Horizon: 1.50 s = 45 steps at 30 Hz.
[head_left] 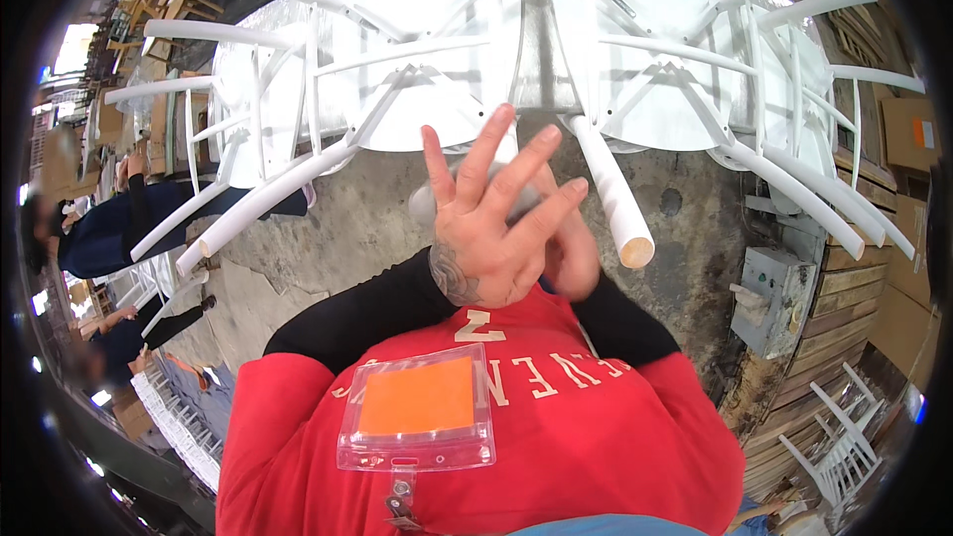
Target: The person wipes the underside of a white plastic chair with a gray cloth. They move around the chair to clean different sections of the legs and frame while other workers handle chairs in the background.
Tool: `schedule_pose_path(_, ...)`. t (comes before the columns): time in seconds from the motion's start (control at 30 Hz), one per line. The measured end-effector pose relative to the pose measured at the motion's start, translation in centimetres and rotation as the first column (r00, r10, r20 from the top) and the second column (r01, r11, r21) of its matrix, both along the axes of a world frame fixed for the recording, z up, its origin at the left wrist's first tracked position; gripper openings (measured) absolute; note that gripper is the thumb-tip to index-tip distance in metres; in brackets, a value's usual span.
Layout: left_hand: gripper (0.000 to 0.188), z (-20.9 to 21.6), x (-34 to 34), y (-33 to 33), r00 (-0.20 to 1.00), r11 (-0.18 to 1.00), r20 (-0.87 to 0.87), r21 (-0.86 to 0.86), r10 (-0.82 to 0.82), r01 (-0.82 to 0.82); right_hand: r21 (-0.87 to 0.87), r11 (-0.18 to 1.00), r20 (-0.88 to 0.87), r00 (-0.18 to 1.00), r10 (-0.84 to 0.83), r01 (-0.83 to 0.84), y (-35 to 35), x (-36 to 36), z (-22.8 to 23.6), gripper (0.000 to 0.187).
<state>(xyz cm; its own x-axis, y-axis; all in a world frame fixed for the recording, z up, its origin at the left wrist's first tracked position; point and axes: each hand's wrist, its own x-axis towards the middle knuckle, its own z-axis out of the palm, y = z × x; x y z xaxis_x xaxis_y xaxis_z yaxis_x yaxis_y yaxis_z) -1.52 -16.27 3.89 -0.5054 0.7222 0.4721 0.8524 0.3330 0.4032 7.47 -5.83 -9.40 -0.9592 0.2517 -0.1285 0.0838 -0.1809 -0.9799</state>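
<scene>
My left hand (pixel 496 223) is in front of my chest with its fingers spread wide and nothing gripped in them. Right behind it is my right hand (pixel 573 253), its fingers mostly hidden by the left. A pale greyish thing (pixel 423 203) shows blurred behind the left hand; its kind I cannot make out. Beyond my hands two white chairs lie upturned, the left chair (pixel 397 99) and the right chair (pixel 645 99), with legs pointing toward me. One white chair leg (pixel 611 189) with a bare wood end reaches close to my right hand, apart from it.
More white chair legs (pixel 258 208) jut out at both sides. A grey metal box (pixel 772 300) stands at the right beside stacked wooden boards (pixel 839 323) and cardboard boxes (pixel 908 238). Another white chair (pixel 839 437) is at lower right. Two people (pixel 129 223) work at the left.
</scene>
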Motion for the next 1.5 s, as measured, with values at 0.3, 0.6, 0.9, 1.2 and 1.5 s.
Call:
schedule_pose_path(0.3, 0.036, 0.8, 0.0, 1.4, 0.994, 0.994, -0.010, 0.027, -0.109, 0.109, 0.133, 0.957, 0.139, 0.951, -0.277, 0.260, -0.6, -5.7, -8.5, 0.049)
schedule_pose_path(0.6, 0.053, 0.5, 0.1, -5.2, 0.848, 0.912, 0.391, 0.339, -0.358, 0.229, -0.730, 0.559, 0.337, 0.918, -0.207, 0.394, -5.5, -2.2, 0.1, 0.048)
schedule_pose_path(0.9, 0.041, 6.3, -12.6, -32.2, 0.891, 0.862, -0.193, 0.401, 0.410, -0.310, -0.239, 0.963, 0.004, 0.992, -0.127, 0.125, -22.3, -12.0, 8.1, 0.039)
schedule_pose_path(1.2, 0.062, 0.1, -16.0, -33.2, 0.878, 0.818, 0.124, 0.323, 0.462, -0.476, 0.255, 0.965, -0.484, 0.872, 0.075, 0.058, -31.6, -25.5, -2.1, 0.025)
schedule_pose_path(1.5, 0.063, -0.6, -15.9, -34.3, 0.882, 0.848, 0.039, 0.258, 0.469, -0.463, 0.337, 0.937, -0.505, 0.857, 0.102, 0.087, -34.7, -19.9, 5.1, 0.021)
